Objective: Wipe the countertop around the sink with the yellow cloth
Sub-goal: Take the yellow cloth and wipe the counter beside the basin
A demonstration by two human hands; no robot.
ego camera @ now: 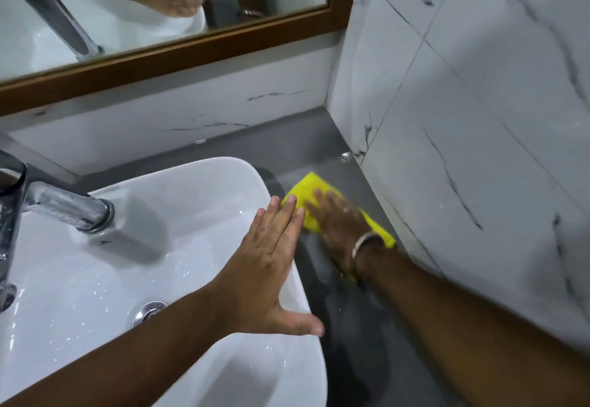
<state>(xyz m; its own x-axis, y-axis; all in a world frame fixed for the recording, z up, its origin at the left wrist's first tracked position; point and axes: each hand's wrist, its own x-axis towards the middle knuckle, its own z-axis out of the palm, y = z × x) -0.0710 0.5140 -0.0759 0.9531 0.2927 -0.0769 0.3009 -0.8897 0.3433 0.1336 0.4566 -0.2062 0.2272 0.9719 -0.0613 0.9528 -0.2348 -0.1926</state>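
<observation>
A yellow cloth lies flat on the grey countertop, in the narrow strip between the white sink and the marble wall. My right hand presses down on the cloth with its fingers spread over it; a metal bangle circles that wrist. The cloth pokes out beyond the fingertips and beside the wrist. My left hand rests flat on the sink's right rim, fingers apart, holding nothing.
A chrome faucet reaches over the basin from the left, and the drain shows in the wet bowl. White marble tiles close off the right side. A wood-framed mirror hangs behind. Water drops sit near the corner.
</observation>
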